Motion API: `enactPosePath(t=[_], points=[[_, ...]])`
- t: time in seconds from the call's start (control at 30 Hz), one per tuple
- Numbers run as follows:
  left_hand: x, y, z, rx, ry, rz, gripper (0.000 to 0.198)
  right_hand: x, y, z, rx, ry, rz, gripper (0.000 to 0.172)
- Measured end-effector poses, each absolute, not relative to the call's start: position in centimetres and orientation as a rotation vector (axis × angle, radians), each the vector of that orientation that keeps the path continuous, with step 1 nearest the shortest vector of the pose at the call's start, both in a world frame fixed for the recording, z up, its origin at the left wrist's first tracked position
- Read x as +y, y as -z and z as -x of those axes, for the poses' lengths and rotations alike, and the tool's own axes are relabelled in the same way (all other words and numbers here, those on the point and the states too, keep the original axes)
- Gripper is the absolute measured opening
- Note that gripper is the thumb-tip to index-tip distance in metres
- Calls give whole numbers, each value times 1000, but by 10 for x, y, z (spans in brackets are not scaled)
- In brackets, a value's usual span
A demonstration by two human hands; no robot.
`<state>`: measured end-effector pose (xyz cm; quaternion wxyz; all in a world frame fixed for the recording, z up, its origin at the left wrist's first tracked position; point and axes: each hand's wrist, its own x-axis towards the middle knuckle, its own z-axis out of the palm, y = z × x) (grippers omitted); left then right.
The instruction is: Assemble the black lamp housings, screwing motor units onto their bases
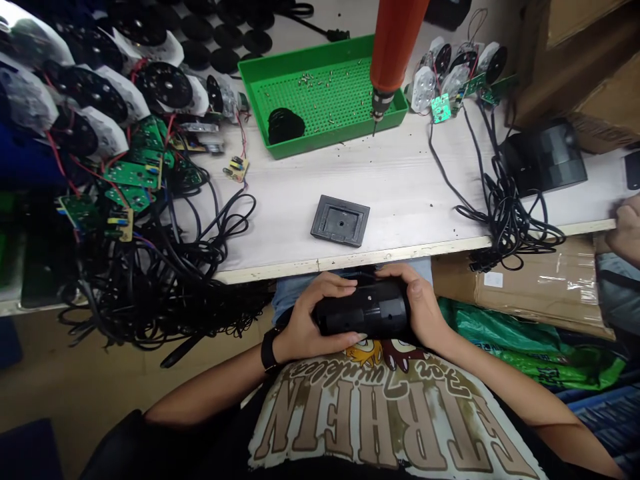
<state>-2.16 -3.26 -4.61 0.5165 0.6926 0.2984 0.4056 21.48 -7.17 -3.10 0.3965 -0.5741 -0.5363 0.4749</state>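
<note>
Left hand is wrapping around a black cylindrical plastic housing, and right hand is gripping its other end; both are holding it at lap height, below the white desk. Beyond, a dark grey square plastic plate is lying on the desk, and an orange electric screwdriver is hanging above a green perforated tray.

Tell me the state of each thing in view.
Left hand, gripping the black cylindrical housing
Right hand, gripping the housing's other end
Green perforated tray, holding loose screws
Orange electric screwdriver, hanging bit-down over the tray
Black square plate, lying flat on the bench
Black cables, tangled over the bench edge
</note>
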Motion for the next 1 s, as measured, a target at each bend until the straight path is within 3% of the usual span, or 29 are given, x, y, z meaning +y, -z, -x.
enactPosePath(t=[0.33, 0.73, 0.9, 1.0], points=[[-38, 33, 19, 813, -1200, -1969, 58, -68, 32, -181, -1123, -1012, 1238, 50], [-36, 32, 19, 821, -1304, -1989, 56, -45, 26, -176, -1129, -1011, 1204, 42], [-22, 12, 29, 1011, -1048, -1329, 39, -38, 8, -179, -1007, -1359, 1307, 72], [-10, 0, 34, 1026, -909, -715, 33, -33, -7, -191, -1087, -1524, 1185, 68]])
